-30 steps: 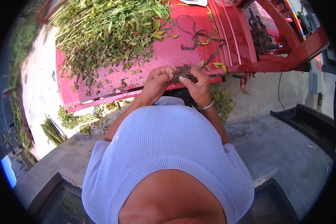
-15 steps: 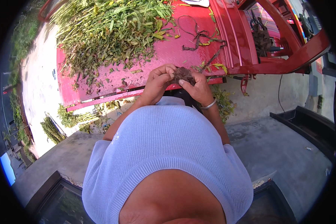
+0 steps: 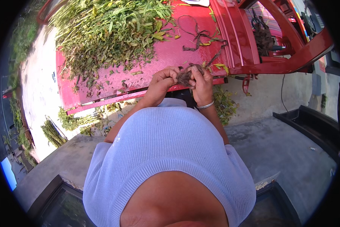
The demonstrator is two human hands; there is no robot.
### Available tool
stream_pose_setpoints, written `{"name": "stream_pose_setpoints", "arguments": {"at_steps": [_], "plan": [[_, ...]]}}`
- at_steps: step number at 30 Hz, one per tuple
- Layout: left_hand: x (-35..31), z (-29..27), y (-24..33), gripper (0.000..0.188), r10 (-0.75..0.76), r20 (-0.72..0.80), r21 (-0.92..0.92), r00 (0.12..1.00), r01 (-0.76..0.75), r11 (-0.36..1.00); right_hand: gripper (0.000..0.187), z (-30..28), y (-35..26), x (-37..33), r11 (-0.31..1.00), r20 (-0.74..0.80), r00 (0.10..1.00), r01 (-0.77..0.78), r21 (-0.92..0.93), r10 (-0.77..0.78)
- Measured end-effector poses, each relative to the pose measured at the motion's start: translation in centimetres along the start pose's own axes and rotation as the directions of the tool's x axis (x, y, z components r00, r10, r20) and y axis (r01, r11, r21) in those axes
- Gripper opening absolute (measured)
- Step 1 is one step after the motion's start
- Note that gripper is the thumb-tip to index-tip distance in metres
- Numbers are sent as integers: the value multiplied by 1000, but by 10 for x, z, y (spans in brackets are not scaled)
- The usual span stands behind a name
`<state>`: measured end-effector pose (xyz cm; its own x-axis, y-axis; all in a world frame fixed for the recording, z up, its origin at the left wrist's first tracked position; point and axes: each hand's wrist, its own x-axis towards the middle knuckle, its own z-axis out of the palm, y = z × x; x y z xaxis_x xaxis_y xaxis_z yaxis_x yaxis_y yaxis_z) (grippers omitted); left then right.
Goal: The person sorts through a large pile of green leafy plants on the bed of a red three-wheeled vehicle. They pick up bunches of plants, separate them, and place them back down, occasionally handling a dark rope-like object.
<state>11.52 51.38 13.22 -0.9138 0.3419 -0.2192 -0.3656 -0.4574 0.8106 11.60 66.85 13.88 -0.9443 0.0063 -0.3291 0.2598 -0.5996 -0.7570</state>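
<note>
— Plainly, what do the hands have?

— Both meet over the near edge of the red bed (image 3: 166, 60). The left hand (image 3: 160, 85) and the right hand (image 3: 202, 85) are each pinched on one brownish clump (image 3: 184, 77) of dried strands, held between them just above the metal. Fingers are curled together around it, thumbs pressed in; none are spread.

— Why there and not higher?

— My reading: held low over the bed, anything that drops lands on it rather than on the concrete (image 3: 291, 151). The wrists sit close to the body, which steadies fine finger work.

— And the rest?

— A heap of greens (image 3: 109, 30) covers the far left of the bed, well apart from the hands. Loose dark strips (image 3: 196, 36) lie beyond the clump, within reach. Bundles (image 3: 69, 121) lie on the ground under the bed's left edge. A bangle (image 3: 206, 106) rings the right wrist.
</note>
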Motion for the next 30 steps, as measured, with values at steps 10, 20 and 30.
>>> {"name": "stream_pose_setpoints", "arguments": {"at_steps": [10,20,30], "plan": [[-3,1,5,7,-159,-93,-159,983,143,977,22,-21,-10,-8,989,331,943,-17,145,-33],[-5,10,8,12,-49,-81,127,995,59,990,37,-12,-11,-8,936,305,946,198,-292,-105],[-1,21,32,27,404,310,859,861,-435,268,29,-10,-1,-5,892,241,956,252,-376,-168]]}}
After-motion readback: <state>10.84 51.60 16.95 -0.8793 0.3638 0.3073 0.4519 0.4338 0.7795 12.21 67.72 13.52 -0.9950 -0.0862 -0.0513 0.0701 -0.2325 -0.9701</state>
